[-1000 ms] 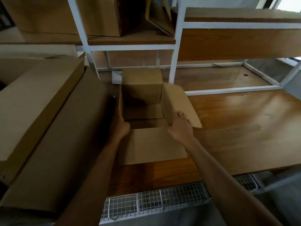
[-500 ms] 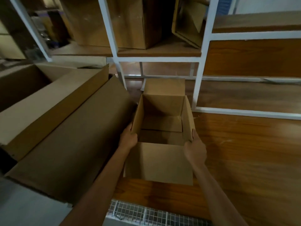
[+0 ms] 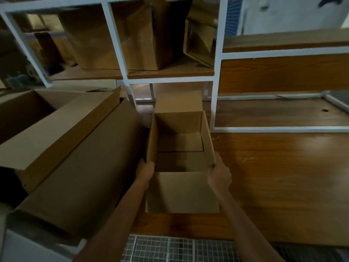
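Observation:
A small open cardboard box stands on the wooden table, its top flaps up and its inside empty. My left hand grips the near left corner, at the upright left side flap. My right hand grips the near right corner, at the upright right side flap. The near flap hangs toward me and the far flap stands up at the back.
A large open cardboard box lies close on the left, touching the small box's side. A white metal shelf frame rises behind, holding more cardboard boxes. A wire grid shows below the table's near edge.
The right side flap has been folded from flat to upright, and both hands now hold the box at its near corners. The view has tilted upward and the box looks slightly nearer.

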A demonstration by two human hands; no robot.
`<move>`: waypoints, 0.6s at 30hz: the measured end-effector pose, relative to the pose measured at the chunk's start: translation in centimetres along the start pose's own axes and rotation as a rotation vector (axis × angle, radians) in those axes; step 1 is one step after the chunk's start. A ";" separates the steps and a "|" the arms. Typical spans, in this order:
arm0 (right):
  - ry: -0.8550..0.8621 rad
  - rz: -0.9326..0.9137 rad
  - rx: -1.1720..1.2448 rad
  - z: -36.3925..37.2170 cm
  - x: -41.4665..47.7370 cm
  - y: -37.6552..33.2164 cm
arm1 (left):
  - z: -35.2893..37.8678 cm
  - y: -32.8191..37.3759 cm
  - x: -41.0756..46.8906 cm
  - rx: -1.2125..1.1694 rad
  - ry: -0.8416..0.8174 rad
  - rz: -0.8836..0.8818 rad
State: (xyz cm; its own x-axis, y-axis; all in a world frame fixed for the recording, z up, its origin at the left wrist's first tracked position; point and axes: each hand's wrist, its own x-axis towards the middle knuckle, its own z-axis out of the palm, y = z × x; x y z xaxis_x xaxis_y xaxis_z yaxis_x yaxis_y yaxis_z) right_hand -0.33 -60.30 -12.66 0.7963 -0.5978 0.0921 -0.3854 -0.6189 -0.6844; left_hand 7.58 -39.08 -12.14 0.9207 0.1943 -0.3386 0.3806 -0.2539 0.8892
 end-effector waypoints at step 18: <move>0.507 0.294 0.236 -4.3 -20.2 -0.9 | -6.1 -5.1 -9.0 -0.188 -0.390 0.429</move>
State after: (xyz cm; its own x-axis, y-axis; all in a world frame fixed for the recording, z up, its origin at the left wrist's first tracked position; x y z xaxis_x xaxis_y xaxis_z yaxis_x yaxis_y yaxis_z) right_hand -18.09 -49.82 -10.78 0.3301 -0.9289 0.1678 -0.3952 -0.2975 -0.8691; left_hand -3.21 -33.77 -11.74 0.9661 -0.2582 0.0053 -0.0201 -0.0546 0.9983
